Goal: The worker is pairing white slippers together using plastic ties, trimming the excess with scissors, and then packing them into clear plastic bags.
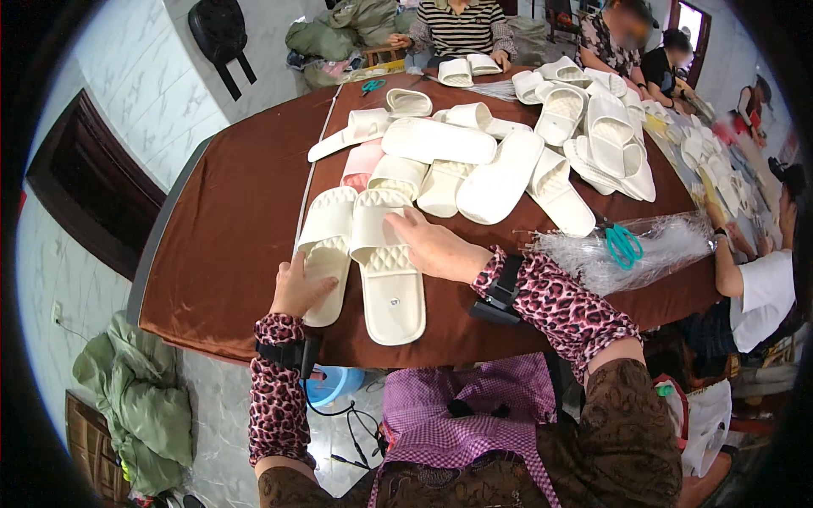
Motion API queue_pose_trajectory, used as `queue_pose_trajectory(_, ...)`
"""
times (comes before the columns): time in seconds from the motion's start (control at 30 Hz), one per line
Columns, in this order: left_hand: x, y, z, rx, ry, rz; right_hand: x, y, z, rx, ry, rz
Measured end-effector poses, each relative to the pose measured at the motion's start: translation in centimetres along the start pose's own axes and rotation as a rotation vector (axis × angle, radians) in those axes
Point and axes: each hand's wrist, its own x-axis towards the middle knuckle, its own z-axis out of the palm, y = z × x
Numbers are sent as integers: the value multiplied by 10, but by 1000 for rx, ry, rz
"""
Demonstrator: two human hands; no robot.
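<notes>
Two white slippers lie side by side near the front edge of a brown-covered table (229,229). My left hand (298,288) rests on the heel end of the left slipper (326,233), fingers spread over its edge. Flat on the strap of the right slipper (391,292) lies my right hand (436,245), fingers pointing left. Neither hand lifts anything.
A pile of white slippers (508,161) covers the table's middle and far right. A bundle of clear plastic bags (660,245) with teal scissors (623,244) lies at my right. Other people sit at the far end and right side. Second scissors (373,85) lie at the back.
</notes>
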Motion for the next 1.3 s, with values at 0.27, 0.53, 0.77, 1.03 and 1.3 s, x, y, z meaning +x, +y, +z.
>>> queue_pose_trajectory(0.27, -3, -18, 11, 100, 89, 37, -20, 3, -18, -152, -84, -1)
queue_pose_trajectory(0.53, 6, -30, 22, -255, 119, 15, -36, -3, -40, -216, 4, -37)
queue_pose_trajectory(0.77, -21, 16, 10, -1103, 78, -2, -44, -10, -53, -196, 62, 38)
queue_pose_trajectory(1.03, -86, 58, 25, -1409, 208, 63, -80, 6, -62, -267, 135, 146)
queue_pose_trajectory(1.3, -83, 85, 74, -1131, 31, 87, -100, 15, -65, -234, 159, 210)
